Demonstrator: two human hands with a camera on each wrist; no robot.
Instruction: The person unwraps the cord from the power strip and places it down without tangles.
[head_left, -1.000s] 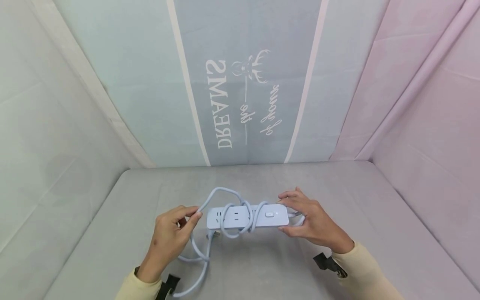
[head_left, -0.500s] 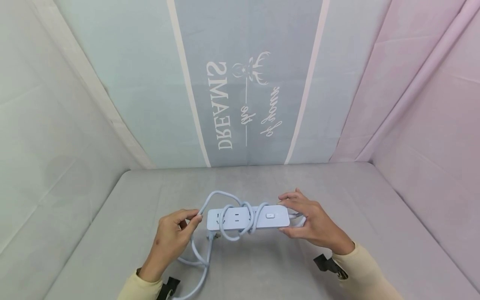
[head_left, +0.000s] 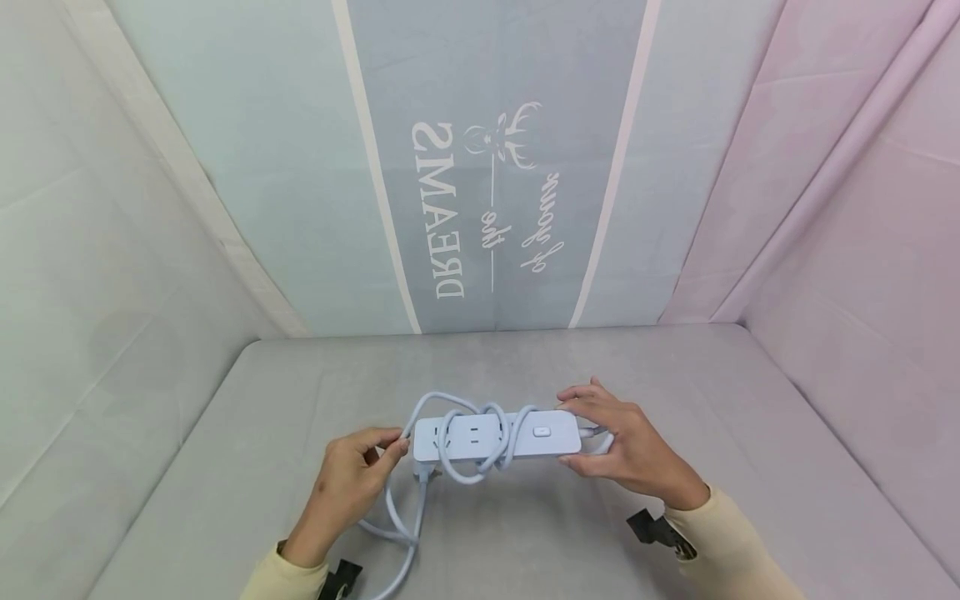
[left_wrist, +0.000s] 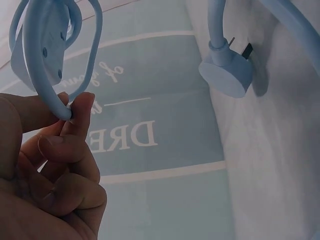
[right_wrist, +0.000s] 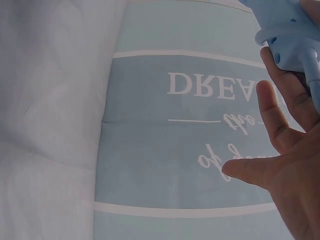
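our left hand [head_left: 352, 479] pinches the cord [head_left: 442, 404] between thumb and fingertip just beside the strip's [head_left: 497, 437] left end, and our right hand [head_left: 626, 450] grips the strip's switch end, fingers curled over its far edge. the strip is held level just above the grey table [head_left: 712, 400], with a few cord loops round its middle. the slack trails toward us and the plug [left_wrist: 227, 70] hangs under the strip's left end. we judge the winding is partway done; next we need to lead the pinched cord round the strip and keep the loops snug.
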